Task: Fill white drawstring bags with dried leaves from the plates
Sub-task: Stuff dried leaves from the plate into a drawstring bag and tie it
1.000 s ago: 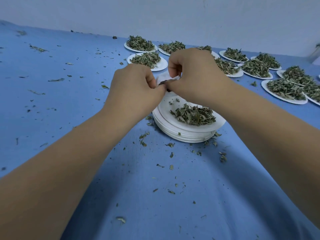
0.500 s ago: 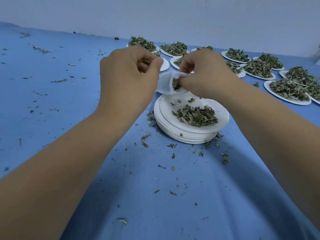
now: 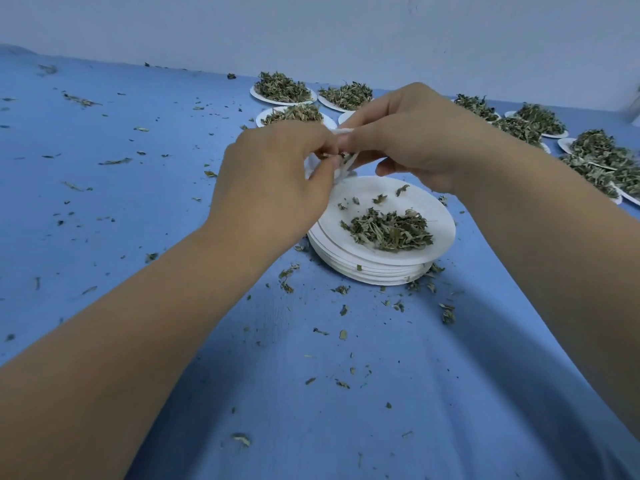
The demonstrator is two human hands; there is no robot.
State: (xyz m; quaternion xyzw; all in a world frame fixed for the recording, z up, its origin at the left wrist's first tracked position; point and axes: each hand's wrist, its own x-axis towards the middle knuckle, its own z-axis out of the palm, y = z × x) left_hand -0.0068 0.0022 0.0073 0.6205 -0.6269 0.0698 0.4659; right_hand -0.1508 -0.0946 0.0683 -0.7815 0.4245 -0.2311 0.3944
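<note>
1. Head view: left hand (image 3: 273, 181) and right hand (image 3: 415, 140) both pinch the white drawstring bag (image 3: 346, 169), held between them just above the plate stack (image 3: 374, 271), at its far-left rim.
2. Same view: dried leaves (image 3: 388, 230) sit heaped on the top plate, with crumbs scattered over the blue cloth (image 3: 173, 133).

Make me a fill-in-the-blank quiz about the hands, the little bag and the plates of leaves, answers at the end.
The left hand and right hand both pinch a bag whose colour is ___.
The nearest dried leaves lie on top of a ___ of white plates.
The cloth covering the table is coloured ___.
Missing words: white, stack, blue.
</note>
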